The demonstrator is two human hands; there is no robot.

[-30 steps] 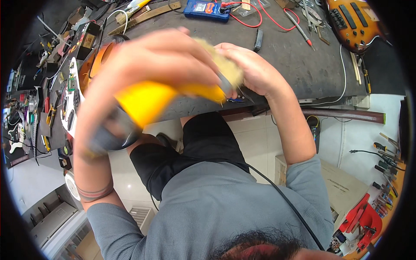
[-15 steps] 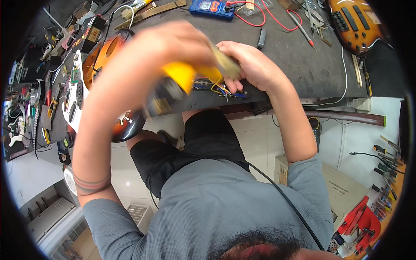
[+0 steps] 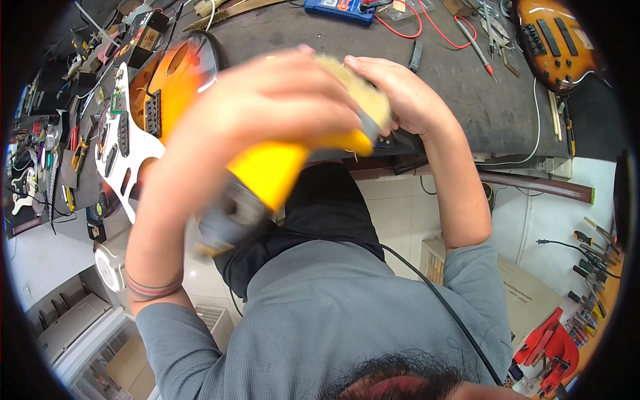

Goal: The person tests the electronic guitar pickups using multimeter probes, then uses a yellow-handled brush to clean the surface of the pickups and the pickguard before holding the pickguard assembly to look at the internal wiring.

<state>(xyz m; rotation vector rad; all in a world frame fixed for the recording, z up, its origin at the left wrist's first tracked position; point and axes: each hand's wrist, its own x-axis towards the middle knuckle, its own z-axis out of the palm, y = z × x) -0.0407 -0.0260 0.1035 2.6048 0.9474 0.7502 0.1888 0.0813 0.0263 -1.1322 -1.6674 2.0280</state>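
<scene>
My left hand, blurred, is closed around a yellow and grey tool whose dark grey end points down toward my lap. A pale, bristle-like head shows at its other end, beside my right hand; motion smears its exact kind. My right hand is curled at the bench's front edge, thumb along the pale head and fingers mostly hidden behind it. What lies in those fingers cannot be made out. To the left, a sunburst electric guitar body lies partly under a white pickguard carrying dark pickups.
A blue multimeter with red leads and a probe is at the back of the dark bench. Another sunburst guitar body lies far right. Tools crowd the left side; a red vise-like tool is lower right.
My left hand and the yellow tool have swung nearer my body, and the pale head has moved right. The wired electronics by my right fingers are now hidden. The view has shifted slightly.
</scene>
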